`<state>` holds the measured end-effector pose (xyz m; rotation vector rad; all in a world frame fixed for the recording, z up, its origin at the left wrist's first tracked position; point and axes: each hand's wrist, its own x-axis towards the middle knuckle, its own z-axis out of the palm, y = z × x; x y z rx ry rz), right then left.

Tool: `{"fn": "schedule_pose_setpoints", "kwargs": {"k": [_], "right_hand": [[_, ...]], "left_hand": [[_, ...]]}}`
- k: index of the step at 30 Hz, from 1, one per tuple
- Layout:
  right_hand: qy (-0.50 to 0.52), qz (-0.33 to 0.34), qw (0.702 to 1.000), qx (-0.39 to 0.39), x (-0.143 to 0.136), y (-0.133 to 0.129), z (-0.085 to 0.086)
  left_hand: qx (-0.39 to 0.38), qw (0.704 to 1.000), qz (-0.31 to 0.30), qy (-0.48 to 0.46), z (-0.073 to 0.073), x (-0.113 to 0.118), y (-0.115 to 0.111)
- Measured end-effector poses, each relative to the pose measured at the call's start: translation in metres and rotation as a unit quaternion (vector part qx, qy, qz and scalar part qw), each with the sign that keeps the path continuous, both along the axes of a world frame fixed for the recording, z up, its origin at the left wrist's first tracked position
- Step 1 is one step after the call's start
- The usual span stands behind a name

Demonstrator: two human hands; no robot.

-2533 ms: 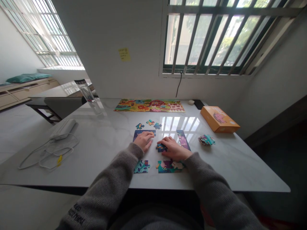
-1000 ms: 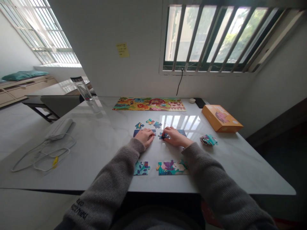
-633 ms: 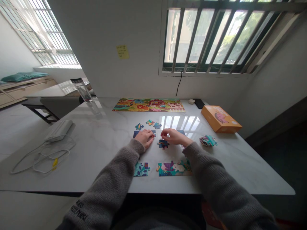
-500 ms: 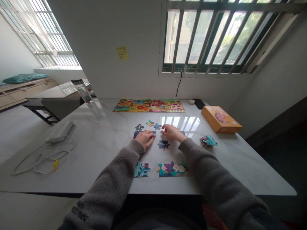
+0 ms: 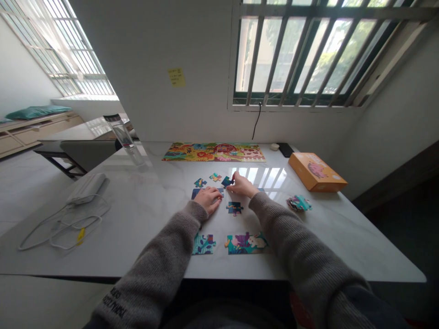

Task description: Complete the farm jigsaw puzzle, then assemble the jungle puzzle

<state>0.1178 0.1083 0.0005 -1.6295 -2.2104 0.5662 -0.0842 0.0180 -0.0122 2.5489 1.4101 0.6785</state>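
Observation:
My right hand (image 5: pixel 243 185) pinches the right edge of a dark blue puzzle piece (image 5: pixel 227 182), which looks slightly tilted. Flat on a dark blue strip of puzzle (image 5: pixel 195 193) rests my left hand (image 5: pixel 208 199), its fingers spread a little. Two loose pieces, one dark (image 5: pixel 200 183) and one teal and orange (image 5: pixel 215 177), lie beyond my left hand. Between my hands and nearer to me is a dark blue piece with tabs (image 5: pixel 234 208). Closer to the front edge are a teal leaf section (image 5: pixel 204 244) and a rabbit section (image 5: pixel 247 242), partly hidden by my right sleeve.
A finished farm-animal puzzle (image 5: pixel 214 152) lies along the wall. An orange box (image 5: pixel 317 172), a stack of pieces (image 5: pixel 299 203) and a black phone (image 5: pixel 285 150) are on the right. On the left are a clear bottle (image 5: pixel 120 132) and a white device (image 5: pixel 87 188) with cables.
My right hand has moved slightly left and taken hold of the blue piece beyond it, which now looks darker and turned. My left hand has stayed in place.

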Motion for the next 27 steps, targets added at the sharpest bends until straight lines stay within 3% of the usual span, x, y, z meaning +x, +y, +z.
{"fn": "schedule_pose_setpoints", "kwargs": {"k": [9, 13, 15, 17, 20, 23, 27], "right_hand": [[0.156, 0.031, 0.985, -0.071, 0.017, -0.019, 0.014], [0.265, 0.072, 0.956, -0.107, 0.025, -0.042, 0.021], [0.336, 0.115, 0.924, -0.142, 0.029, -0.053, 0.024], [0.378, 0.154, 0.896, -0.176, 0.031, -0.062, 0.025], [0.400, 0.188, 0.872, -0.210, 0.030, -0.070, 0.026], [0.393, 0.195, 0.867, -0.238, 0.026, -0.074, 0.024], [0.407, 0.184, 0.863, -0.236, 0.025, -0.074, 0.020]], "left_hand": [[-0.004, 1.000, 0.002, 0.001, -0.001, 0.000, 0.000], [0.034, 0.995, 0.034, -0.089, 0.003, 0.002, 0.000], [0.033, 0.978, 0.056, -0.196, 0.006, 0.004, 0.000], [-0.016, 0.950, 0.061, -0.305, 0.009, 0.005, 0.000], [-0.113, 0.903, 0.018, -0.413, 0.011, 0.008, -0.001], [-0.153, 0.883, -0.018, -0.444, 0.011, 0.011, -0.001], [-0.174, 0.881, -0.007, -0.440, 0.010, 0.012, -0.001]]}}
